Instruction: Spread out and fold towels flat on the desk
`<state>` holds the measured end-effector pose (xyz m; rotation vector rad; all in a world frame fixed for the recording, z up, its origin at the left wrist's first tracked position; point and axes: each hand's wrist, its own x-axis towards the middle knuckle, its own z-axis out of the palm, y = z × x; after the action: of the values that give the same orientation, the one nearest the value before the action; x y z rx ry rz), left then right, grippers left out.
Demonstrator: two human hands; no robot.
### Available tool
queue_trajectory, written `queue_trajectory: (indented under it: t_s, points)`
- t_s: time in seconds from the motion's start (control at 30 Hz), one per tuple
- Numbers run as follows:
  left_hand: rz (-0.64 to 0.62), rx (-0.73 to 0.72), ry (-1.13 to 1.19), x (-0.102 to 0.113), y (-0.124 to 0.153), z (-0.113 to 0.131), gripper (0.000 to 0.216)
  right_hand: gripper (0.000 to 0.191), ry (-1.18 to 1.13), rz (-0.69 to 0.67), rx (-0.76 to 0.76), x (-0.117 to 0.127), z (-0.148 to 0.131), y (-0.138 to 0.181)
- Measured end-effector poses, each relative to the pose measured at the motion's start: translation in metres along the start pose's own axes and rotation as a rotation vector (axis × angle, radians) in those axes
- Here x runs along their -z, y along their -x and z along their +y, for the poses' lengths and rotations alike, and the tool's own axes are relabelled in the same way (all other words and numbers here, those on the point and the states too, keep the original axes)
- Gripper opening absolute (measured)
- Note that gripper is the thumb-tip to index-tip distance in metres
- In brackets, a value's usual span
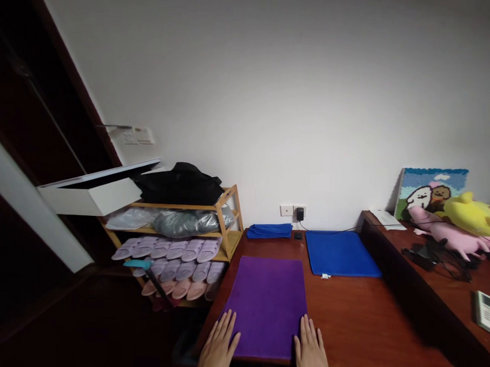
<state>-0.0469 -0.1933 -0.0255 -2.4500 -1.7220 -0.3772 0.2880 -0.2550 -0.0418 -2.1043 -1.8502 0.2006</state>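
Observation:
A purple towel [267, 303] lies flat on the dark wooden table [360, 324], its near edge close to the table's front. My left hand [218, 347] lies flat on the towel's near left corner, fingers stretched out. My right hand [310, 353] lies flat on the near right corner, fingers spread. Neither hand holds anything. Beyond the purple towel a blue towel [341, 253] is spread flat, and a folded blue towel [269, 231] sits by the wall.
A wooden rack [229, 226] with several pairs of slippers stands left of the table, a black bag on top. A charger [299, 213] is plugged into the wall socket. A raised side desk at right carries plush toys [458, 220], cables and a picture.

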Motion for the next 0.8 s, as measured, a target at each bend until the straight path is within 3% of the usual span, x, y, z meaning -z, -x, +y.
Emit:
queue_trajectory:
  t_s: [0.27,0.53,0.67,0.8]
  points:
    - [0.073,-0.044,-0.033,-0.007,0.0,-0.004,0.067,0.065,0.018,-0.072,-0.05,0.044,-0.02,-0.061]
    - [-0.018,0.005,-0.012,0.01,-0.01,0.002,0.065,0.065,0.019,-0.093,-0.048,0.028,-0.015,-0.064]
    - [0.013,-0.028,0.066,0.027,-0.053,0.051,0.063,0.064,0.003,-0.084,-0.047,0.029,-0.015,-0.065]
    - [-0.073,-0.298,0.213,0.025,-0.1,0.136,0.06,0.064,0.022,-0.102,-0.036,0.031,-0.015,-0.064]
